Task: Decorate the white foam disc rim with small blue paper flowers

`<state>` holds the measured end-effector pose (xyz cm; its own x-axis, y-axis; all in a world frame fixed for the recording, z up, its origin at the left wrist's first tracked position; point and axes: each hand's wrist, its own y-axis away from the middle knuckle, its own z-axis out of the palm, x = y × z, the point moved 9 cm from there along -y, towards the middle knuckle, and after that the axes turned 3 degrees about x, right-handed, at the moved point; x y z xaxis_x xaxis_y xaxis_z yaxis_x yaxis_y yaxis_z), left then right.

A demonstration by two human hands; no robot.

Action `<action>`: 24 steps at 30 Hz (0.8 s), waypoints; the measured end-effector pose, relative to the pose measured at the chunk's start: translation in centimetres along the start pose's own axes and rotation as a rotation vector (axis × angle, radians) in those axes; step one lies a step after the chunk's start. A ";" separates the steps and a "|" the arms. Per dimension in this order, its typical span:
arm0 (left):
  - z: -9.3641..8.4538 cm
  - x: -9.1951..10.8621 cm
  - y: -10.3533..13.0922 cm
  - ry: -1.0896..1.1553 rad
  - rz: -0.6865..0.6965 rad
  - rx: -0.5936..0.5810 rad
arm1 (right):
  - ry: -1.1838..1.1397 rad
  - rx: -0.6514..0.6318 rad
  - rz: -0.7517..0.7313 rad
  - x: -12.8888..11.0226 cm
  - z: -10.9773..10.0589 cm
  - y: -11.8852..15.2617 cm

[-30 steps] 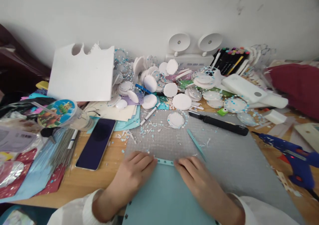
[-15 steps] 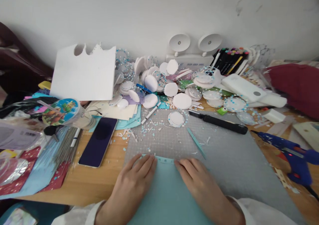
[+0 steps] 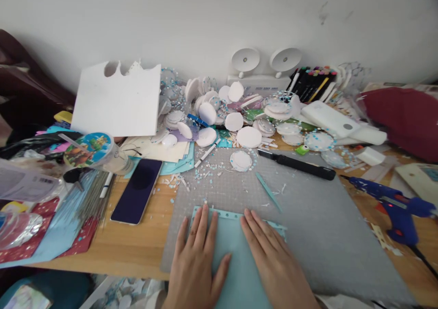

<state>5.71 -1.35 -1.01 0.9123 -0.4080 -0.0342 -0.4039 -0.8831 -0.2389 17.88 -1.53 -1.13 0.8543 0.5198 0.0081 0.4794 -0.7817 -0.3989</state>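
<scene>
A light blue sheet of paper (image 3: 236, 263) lies on the grey cutting mat (image 3: 318, 222), its far edge folded over in a narrow strip with small star marks. Flat on the left part of this sheet rests my left hand (image 3: 198, 259), fingers spread and the thumb out to the side. My right hand (image 3: 270, 259) lies flat on the right part, fingers stretched toward the fold. Beyond the right hand are a thin blue paper strip (image 3: 268, 191) and a black utility knife (image 3: 297, 165). A white paper disc (image 3: 241, 161) lies on the mat ahead.
White discs (image 3: 249, 137) pile up along the wall before a white two-headed lamp (image 3: 245, 60). To the left are a phone (image 3: 137, 191), a plastic cup (image 3: 99, 151) and a white board (image 3: 116, 103). A blue glue gun (image 3: 393, 204) lies at the right, with markers (image 3: 313, 83) behind.
Both hands have flattened out from a curled grip at the folded edge. The left fingers and thumb have spread. More of the starred fold shows, and the view has shifted slightly.
</scene>
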 end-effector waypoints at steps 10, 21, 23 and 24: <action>-0.2 -0.2 0.2 -0.019 0.054 -0.006 | -0.072 -0.061 0.046 1.5 0.0 1.7; -1.6 0.8 -1.6 0.006 0.004 -0.025 | -0.052 -0.076 0.083 3.1 -0.9 3.4; -1.4 1.5 -1.6 -0.019 -0.055 0.010 | -0.039 -0.082 0.083 3.0 -0.8 3.5; -1.2 1.9 -1.5 -0.024 -0.078 0.019 | -0.032 -0.085 0.083 2.9 -0.7 3.6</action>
<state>7.94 -1.04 0.42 0.9424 -0.3324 -0.0384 -0.3306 -0.9072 -0.2604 22.22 -3.03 -1.91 0.8852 0.4623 -0.0518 0.4242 -0.8478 -0.3182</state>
